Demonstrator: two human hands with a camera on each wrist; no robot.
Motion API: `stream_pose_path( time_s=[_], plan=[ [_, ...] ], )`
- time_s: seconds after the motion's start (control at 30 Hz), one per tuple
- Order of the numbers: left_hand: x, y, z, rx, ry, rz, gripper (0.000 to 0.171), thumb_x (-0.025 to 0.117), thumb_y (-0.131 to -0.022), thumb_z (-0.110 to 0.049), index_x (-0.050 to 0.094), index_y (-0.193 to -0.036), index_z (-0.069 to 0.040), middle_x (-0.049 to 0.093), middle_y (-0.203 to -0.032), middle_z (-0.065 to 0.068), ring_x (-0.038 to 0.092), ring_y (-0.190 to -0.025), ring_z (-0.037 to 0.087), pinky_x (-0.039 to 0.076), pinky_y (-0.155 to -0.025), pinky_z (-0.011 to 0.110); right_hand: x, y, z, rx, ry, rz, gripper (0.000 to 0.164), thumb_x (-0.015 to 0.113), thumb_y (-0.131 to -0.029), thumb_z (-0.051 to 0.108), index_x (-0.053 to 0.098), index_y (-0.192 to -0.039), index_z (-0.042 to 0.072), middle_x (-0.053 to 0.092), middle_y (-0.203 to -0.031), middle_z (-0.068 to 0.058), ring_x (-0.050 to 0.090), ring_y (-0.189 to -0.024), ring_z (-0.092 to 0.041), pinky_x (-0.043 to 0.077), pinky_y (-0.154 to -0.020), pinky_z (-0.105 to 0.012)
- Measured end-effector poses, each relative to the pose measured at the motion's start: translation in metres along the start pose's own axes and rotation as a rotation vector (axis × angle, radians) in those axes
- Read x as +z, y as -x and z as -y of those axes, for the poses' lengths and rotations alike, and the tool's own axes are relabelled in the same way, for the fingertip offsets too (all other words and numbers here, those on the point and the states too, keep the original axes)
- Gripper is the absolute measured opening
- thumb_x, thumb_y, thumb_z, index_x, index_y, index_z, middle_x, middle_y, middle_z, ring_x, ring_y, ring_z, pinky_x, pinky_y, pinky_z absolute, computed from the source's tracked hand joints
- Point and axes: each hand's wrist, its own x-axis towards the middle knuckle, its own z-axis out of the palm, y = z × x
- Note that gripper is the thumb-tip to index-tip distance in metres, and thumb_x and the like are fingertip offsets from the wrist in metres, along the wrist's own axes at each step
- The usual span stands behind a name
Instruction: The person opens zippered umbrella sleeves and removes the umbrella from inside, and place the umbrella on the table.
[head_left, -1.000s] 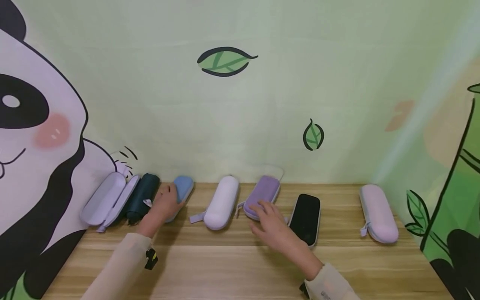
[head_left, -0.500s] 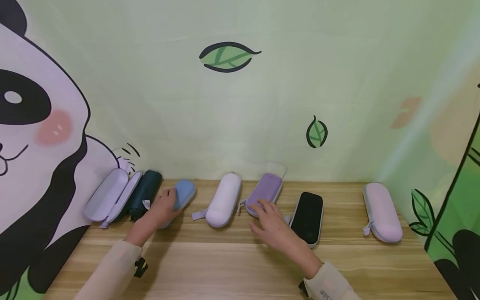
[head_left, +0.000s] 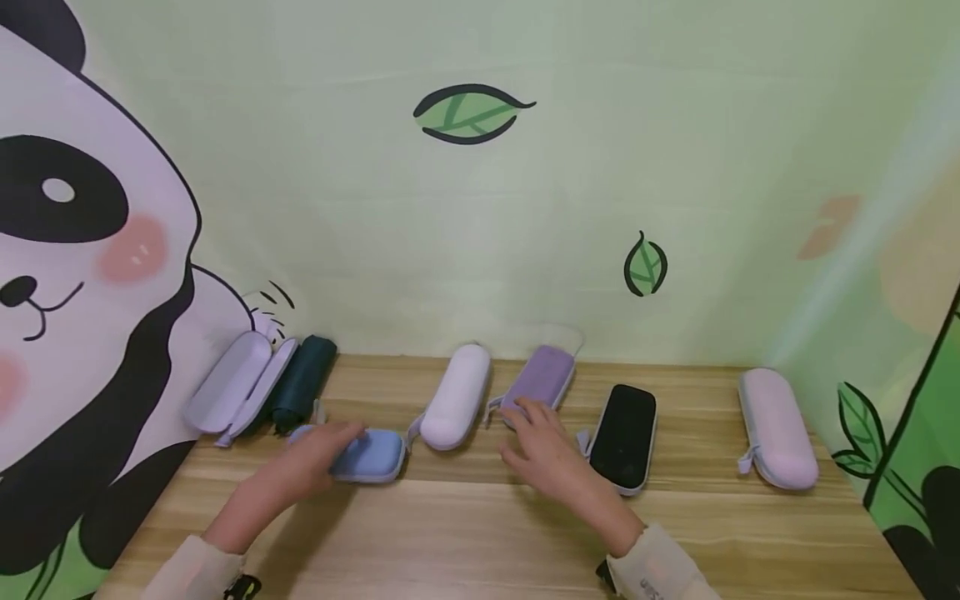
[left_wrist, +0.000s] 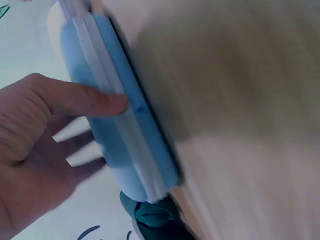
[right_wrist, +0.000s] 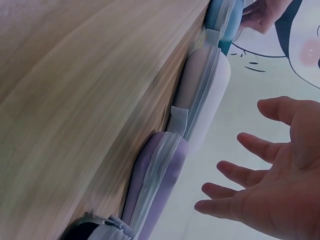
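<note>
In the head view, a blue zip case (head_left: 378, 458) lies crosswise at the left front of a row of cases. My left hand (head_left: 318, 457) grips it from above. Its thumb presses the grey zip band in the left wrist view, with the other fingers partly hidden behind the case (left_wrist: 137, 155). My right hand (head_left: 546, 460) is over the near end of a purple zip case (head_left: 546, 373), fingers spread and relaxed. From the right wrist, that hand (right_wrist: 280, 175) holds nothing and shows a gap to the purple case (right_wrist: 145, 185).
A white case (head_left: 456, 398) stands between both hands' cases. Left of them are a dark green roll (head_left: 303, 379) and an opened lilac case (head_left: 232, 383). A black-topped case (head_left: 624, 437) and a pink case (head_left: 778, 429) lie right on the wooden table (head_left: 450, 542).
The blue case has come toward the person and turned from slanting away to lying crosswise, with my left hand on it. My right hand has stayed in place over the purple case.
</note>
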Motion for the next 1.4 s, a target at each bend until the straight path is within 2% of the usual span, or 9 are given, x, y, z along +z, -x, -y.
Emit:
stream_pose_path(
  time_s=[0.17,0.37,0.43,0.5,0.63,0.73,1.0,1.23,1.4],
  plan=[
    [-0.003,0.012,-0.008,0.095,0.031,0.077,0.085,0.073,-0.056,0.030,0.057,-0.132,-0.005,0.064,-0.128,0.015,0.062,-0.114,0.035,0.052,-0.093,0.050,-0.001,0.000,0.002,0.005,0.011,0.020,0.047,0.065,-0.100,0.022,0.055,-0.141,0.001,0.045,-0.148,-0.028,0.041,-0.138,-0.044,0.035,-0.112,-0.057],
    [-0.008,0.018,-0.019,0.019,0.205,0.152,0.068,0.072,-0.074,0.014,0.053,-0.136,-0.005,0.056,-0.140,0.017,0.052,-0.128,0.044,0.043,-0.102,0.061,-0.002,0.000,0.005,-0.004,0.004,0.019,0.048,0.068,-0.098,0.020,0.057,-0.140,0.001,0.046,-0.147,-0.029,0.041,-0.137,-0.045,0.035,-0.112,-0.059],
    [-0.006,0.017,-0.028,-0.084,0.233,0.108,0.055,0.072,-0.084,-0.001,0.054,-0.136,-0.001,0.052,-0.144,0.024,0.046,-0.132,0.050,0.038,-0.105,0.065,-0.002,0.000,0.004,-0.007,0.008,0.015,0.048,0.069,-0.097,0.020,0.057,-0.139,0.001,0.047,-0.147,-0.029,0.042,-0.137,-0.046,0.034,-0.112,-0.060],
    [-0.002,0.015,-0.040,-0.253,0.180,0.032,0.051,0.068,-0.095,-0.020,0.053,-0.137,0.004,0.049,-0.144,0.030,0.041,-0.134,0.056,0.035,-0.106,0.068,-0.003,0.001,0.002,-0.012,0.013,0.008,0.047,0.070,-0.096,0.020,0.058,-0.138,0.002,0.048,-0.145,-0.029,0.042,-0.136,-0.046,0.034,-0.111,-0.060],
    [0.011,0.008,-0.061,-0.616,0.008,-0.052,0.082,0.043,-0.105,-0.055,0.039,-0.143,0.018,0.039,-0.143,0.045,0.033,-0.132,0.066,0.032,-0.105,0.072,-0.004,0.001,0.000,-0.013,0.015,0.003,0.046,0.070,-0.096,0.021,0.059,-0.138,0.003,0.048,-0.145,-0.028,0.042,-0.136,-0.046,0.034,-0.112,-0.060],
    [0.019,0.000,-0.069,-0.740,-0.033,-0.029,0.096,0.031,-0.105,-0.062,0.029,-0.144,0.025,0.028,-0.145,0.051,0.026,-0.133,0.071,0.030,-0.104,0.074,-0.005,0.001,0.000,-0.005,0.012,0.010,0.047,0.070,-0.096,0.022,0.058,-0.138,0.004,0.047,-0.146,-0.028,0.041,-0.137,-0.046,0.033,-0.112,-0.060],
    [0.024,-0.012,-0.076,-0.723,-0.144,-0.094,0.068,0.055,-0.105,-0.029,0.040,-0.128,0.033,0.037,-0.131,0.058,0.038,-0.119,0.076,0.044,-0.091,0.074,-0.003,0.003,0.003,-0.013,0.008,0.031,0.047,0.070,-0.097,0.021,0.058,-0.138,0.003,0.046,-0.147,-0.028,0.040,-0.138,-0.047,0.032,-0.113,-0.060],
    [0.008,-0.025,-0.076,-0.723,0.028,0.022,0.052,0.050,-0.105,-0.014,0.038,-0.128,0.032,0.030,-0.135,0.057,0.027,-0.125,0.078,0.037,-0.095,0.078,0.000,0.000,0.004,-0.013,0.001,0.042,0.046,0.069,-0.097,0.019,0.058,-0.138,0.003,0.046,-0.147,-0.029,0.040,-0.137,-0.047,0.032,-0.113,-0.060],
    [0.014,-0.029,-0.071,-0.745,0.115,0.041,0.075,0.062,-0.100,-0.030,0.032,-0.135,0.029,0.022,-0.144,0.052,0.016,-0.134,0.074,0.026,-0.103,0.079,0.003,-0.002,0.004,-0.017,-0.016,0.056,0.046,0.068,-0.097,0.019,0.057,-0.138,0.001,0.045,-0.147,-0.030,0.040,-0.137,-0.048,0.031,-0.113,-0.061]
  ],
)
